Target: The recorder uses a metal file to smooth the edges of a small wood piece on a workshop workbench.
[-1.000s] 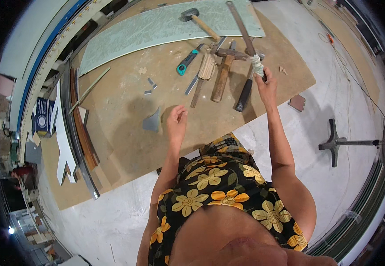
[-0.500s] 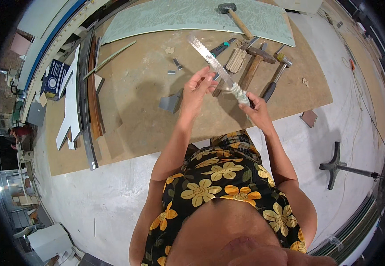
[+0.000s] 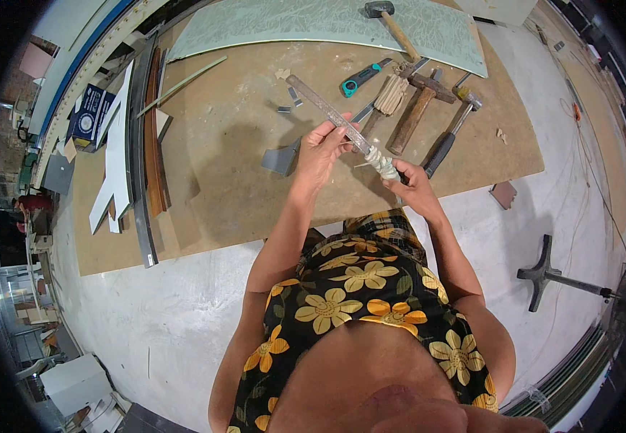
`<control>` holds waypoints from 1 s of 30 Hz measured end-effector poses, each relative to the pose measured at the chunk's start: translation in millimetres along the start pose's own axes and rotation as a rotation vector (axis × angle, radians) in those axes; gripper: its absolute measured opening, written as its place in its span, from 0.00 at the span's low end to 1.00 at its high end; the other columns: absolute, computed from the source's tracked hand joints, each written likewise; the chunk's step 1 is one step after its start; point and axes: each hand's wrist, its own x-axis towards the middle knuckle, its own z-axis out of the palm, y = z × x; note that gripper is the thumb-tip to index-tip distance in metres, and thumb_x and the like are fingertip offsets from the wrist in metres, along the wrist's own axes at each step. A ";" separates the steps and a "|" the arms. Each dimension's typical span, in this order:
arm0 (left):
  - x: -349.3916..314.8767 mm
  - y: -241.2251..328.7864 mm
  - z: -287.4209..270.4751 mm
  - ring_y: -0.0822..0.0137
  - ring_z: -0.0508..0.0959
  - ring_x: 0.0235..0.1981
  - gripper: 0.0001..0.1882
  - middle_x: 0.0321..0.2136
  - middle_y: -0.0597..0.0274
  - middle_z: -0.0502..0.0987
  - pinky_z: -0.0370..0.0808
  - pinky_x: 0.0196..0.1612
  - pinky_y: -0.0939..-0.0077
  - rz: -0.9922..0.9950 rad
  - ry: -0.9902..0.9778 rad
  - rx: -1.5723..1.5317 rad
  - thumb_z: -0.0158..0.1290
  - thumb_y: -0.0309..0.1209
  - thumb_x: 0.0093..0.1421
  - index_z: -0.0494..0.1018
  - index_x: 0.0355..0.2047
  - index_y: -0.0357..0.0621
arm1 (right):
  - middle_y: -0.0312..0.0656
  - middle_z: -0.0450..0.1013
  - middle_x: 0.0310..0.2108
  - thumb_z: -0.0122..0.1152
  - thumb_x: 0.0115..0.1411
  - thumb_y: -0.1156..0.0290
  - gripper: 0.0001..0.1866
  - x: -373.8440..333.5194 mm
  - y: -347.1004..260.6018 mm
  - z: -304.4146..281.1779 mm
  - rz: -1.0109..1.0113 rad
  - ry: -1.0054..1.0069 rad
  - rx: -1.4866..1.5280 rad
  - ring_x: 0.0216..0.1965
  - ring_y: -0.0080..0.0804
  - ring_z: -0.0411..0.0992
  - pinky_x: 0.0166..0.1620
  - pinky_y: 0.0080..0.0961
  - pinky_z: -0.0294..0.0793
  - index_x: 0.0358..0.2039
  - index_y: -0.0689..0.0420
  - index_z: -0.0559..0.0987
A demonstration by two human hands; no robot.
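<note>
Two bare hands are seen raised above a brown board sheet (image 3: pixel 255 180) laid on a pale concrete floor (image 3: pixel 183 325). A long flat grey metal blade with a cloth-wrapped end (image 3: pixel 342 123) is held between them, slanted from upper left to lower right. The wrapped end is gripped by the right hand (image 3: pixel 414 186), whose fingers are curled tightly around it. The bare middle of the blade is pinched by the left hand (image 3: pixel 322 150), thumb on one side and fingers pressed together on the other. Beyond the hands, several tools are laid on the board: a teal-handled utility knife (image 3: pixel 362 76), a wooden-handled hammer (image 3: pixel 396 27) resting across a pale green patterned sheet (image 3: pixel 291 22), a heavy wooden-handled mallet (image 3: pixel 417 105), and a black-gripped hammer (image 3: pixel 451 130). A small grey metal offcut (image 3: pixel 281 159) lies just left of the left hand. A black metal cross-shaped stand (image 3: pixel 547 273) lies on the floor, well apart to the right.
</note>
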 end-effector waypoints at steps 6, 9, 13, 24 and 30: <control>-0.1 -7.1 -8.7 0.70 0.78 0.39 0.16 0.42 0.54 0.78 0.74 0.40 0.76 -0.006 -0.027 0.003 0.49 0.29 0.65 0.70 0.52 0.36 | 0.30 0.73 0.32 0.54 0.60 0.73 0.16 -1.8 11.6 -5.1 0.094 -0.152 0.176 0.32 0.14 0.67 0.38 0.15 0.67 0.48 0.62 0.75; -0.6 -14.1 -17.3 0.71 0.78 0.38 0.15 0.41 0.55 0.78 0.74 0.40 0.76 -0.008 -0.023 0.009 0.49 0.30 0.65 0.71 0.50 0.36 | 0.32 0.73 0.30 0.52 0.62 0.68 0.17 -1.5 18.4 -1.4 0.112 -0.193 0.249 0.28 0.16 0.68 0.34 0.14 0.69 0.48 0.63 0.74; -5.2 -18.1 -19.2 0.73 0.77 0.36 0.14 0.39 0.58 0.78 0.74 0.39 0.78 -0.038 0.019 -0.004 0.49 0.31 0.66 0.72 0.49 0.38 | 0.35 0.74 0.29 0.52 0.62 0.65 0.19 -3.1 20.9 9.5 0.253 -0.177 0.445 0.25 0.19 0.70 0.30 0.15 0.70 0.48 0.65 0.74; -14.3 -37.5 -59.3 0.74 0.77 0.35 0.15 0.38 0.59 0.79 0.72 0.37 0.80 -0.135 0.112 0.093 0.45 0.32 0.67 0.73 0.49 0.39 | 0.31 0.63 0.19 0.47 0.67 0.63 0.18 -3.1 18.0 46.2 0.415 -0.368 0.708 0.16 0.17 0.57 0.19 0.16 0.58 0.53 0.59 0.69; -20.5 -41.6 -73.5 0.75 0.76 0.33 0.13 0.36 0.61 0.80 0.72 0.37 0.80 -0.045 0.271 0.407 0.48 0.30 0.65 0.74 0.47 0.37 | 0.29 0.59 0.18 0.44 0.69 0.54 0.18 -3.5 32.9 53.9 0.319 -0.210 0.222 0.17 0.16 0.55 0.19 0.16 0.56 0.46 0.57 0.70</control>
